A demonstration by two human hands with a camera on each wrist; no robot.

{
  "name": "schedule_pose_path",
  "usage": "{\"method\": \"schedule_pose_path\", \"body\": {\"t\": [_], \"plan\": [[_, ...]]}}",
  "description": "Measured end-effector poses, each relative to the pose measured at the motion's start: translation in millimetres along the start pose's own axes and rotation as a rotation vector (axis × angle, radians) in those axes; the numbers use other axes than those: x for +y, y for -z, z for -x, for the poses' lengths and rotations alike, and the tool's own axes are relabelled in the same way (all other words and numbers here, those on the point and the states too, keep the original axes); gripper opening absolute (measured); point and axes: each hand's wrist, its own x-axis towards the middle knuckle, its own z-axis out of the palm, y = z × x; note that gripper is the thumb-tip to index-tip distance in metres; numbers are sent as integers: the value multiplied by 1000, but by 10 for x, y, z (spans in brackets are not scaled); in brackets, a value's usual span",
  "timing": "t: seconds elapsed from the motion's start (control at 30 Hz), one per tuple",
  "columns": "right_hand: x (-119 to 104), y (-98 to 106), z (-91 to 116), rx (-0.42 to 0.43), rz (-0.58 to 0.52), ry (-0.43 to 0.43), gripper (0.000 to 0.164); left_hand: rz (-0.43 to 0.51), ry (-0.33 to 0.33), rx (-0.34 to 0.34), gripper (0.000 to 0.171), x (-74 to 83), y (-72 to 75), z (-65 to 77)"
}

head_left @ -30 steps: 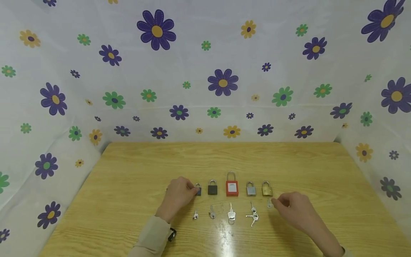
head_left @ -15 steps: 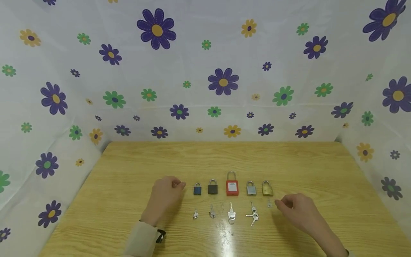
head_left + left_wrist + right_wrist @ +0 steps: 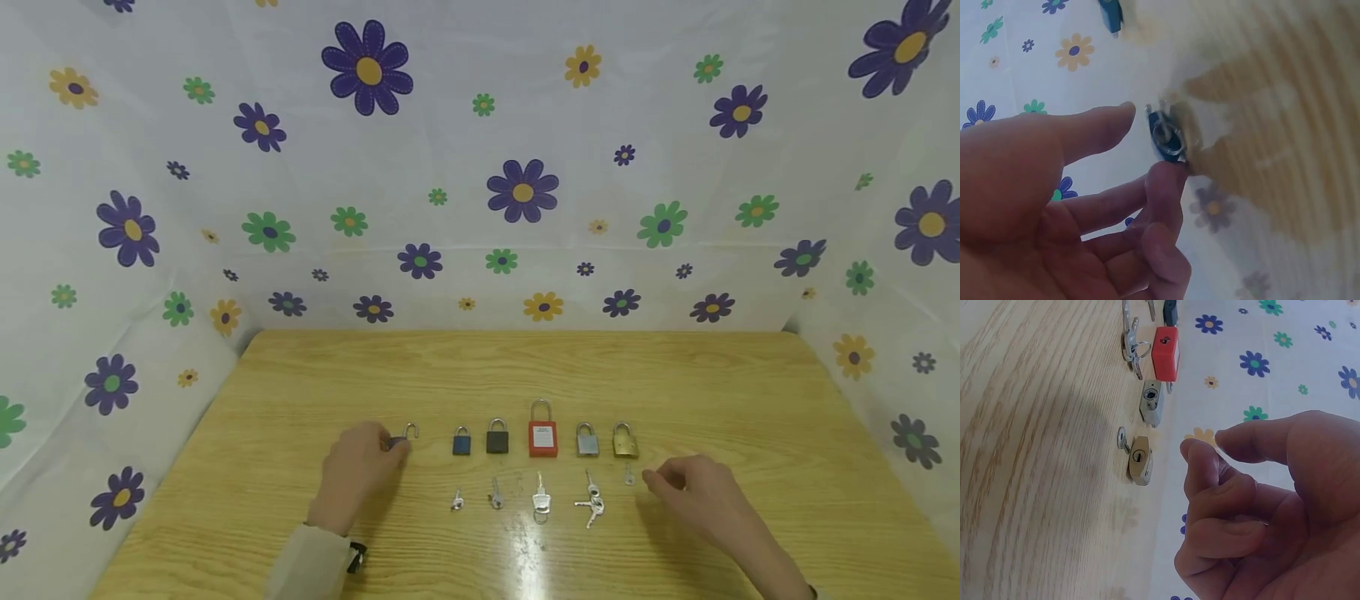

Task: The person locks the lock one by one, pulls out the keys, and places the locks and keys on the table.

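My left hand [image 3: 354,467] is beside a small blue padlock [image 3: 1163,136] whose shackle [image 3: 412,430] stands unlocked. In the left wrist view the thumb [image 3: 1107,128] is apart from this padlock, while the index fingertip lies at its edge, touching or nearly so. A key with a ring [image 3: 1171,142] shows at the padlock's near face. My right hand [image 3: 697,496] hovers at the right with loosely curled fingers, holding nothing. Nearest to it are a brass padlock [image 3: 624,442] and a small key [image 3: 629,476].
Also in the row stand another blue padlock [image 3: 461,442], a black padlock [image 3: 497,437], a red padlock [image 3: 543,437] and a silver padlock [image 3: 587,441]. Before them lie a small key [image 3: 457,500], another key [image 3: 496,494], a ringed key [image 3: 541,500] and a key bunch [image 3: 592,502].
My left hand has moved left, away from the blue padlock in the row, to the unlocked blue one, whose shackle now shows. The right hand stays nearly where it was.
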Motion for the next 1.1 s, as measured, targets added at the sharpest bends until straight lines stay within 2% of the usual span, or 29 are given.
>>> {"method": "schedule_pose_path", "body": {"t": [0.07, 0.23, 0.43, 0.67, 0.77, 0.87, 1.0, 1.1], "plan": [[5, 1, 2, -8, -11, -5, 24, 2, 19, -11, 31, 20, -25, -9], [11, -13, 3, -17, -21, -14, 25, -26, 6, 15, 30, 33, -43, -12], [9, -32, 4, -7, -9, -13, 26, -21, -10, 38, 56, 42, -50, -11], [-24, -36, 5, 0, -14, -5, 24, 8, -30, 50, 50, 2, -47, -26], [-46, -41, -2, -3, -9, -5, 25, 52, -37, 51, 37, -42, -34, -33], [-72, -41, -9, -13, -4, -9, 25, 139, -38, 50, 23, -79, -10, -41], [-137, -32, -6, -22, -10, -6, 24, 266, -60, 52, 39, -74, 36, -35], [-211, -32, 3, -6, -15, 31, 20, 346, -96, 65, 46, -25, 72, -3]]}}
